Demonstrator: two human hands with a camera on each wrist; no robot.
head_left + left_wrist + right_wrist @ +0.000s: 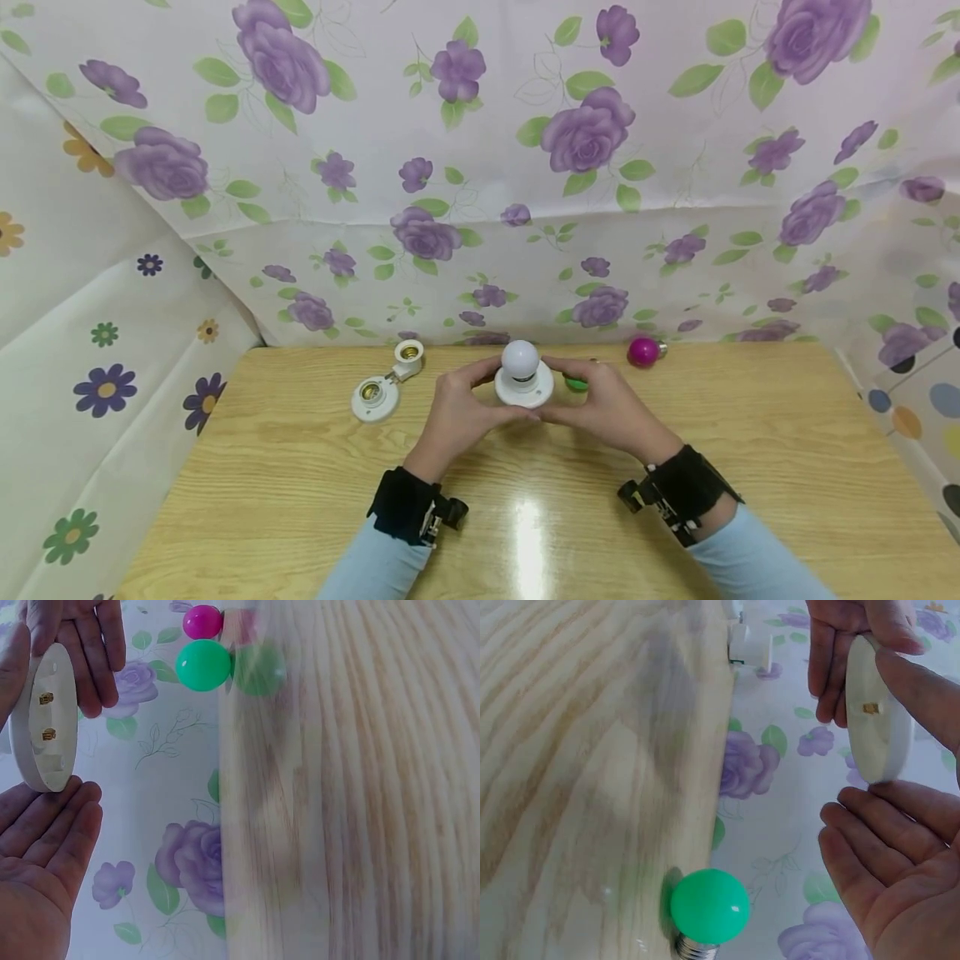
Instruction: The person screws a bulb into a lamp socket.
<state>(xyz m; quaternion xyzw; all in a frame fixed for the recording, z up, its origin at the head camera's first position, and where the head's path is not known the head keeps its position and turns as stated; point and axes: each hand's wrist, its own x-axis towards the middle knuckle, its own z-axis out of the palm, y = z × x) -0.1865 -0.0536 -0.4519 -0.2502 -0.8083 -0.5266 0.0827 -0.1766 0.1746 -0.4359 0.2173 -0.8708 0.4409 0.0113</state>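
Note:
A white light bulb stands upright in a round white lamp holder, held up above the wooden table between both hands. My left hand grips the holder's rim from the left, thumb at the near side and fingers on the far side. From the right, my right hand grips the same rim in the same way. In the left wrist view the underside of the lamp holder shows, hollow with two brass contacts. The right wrist view shows the base edge-on between the fingers, the bulb hidden behind it.
A green bulb lies on the table behind my right hand, mostly hidden in the head view. Farther right lies a magenta bulb. To the left are a round empty lamp socket and a smaller angled socket. A flowered cloth hangs behind the table.

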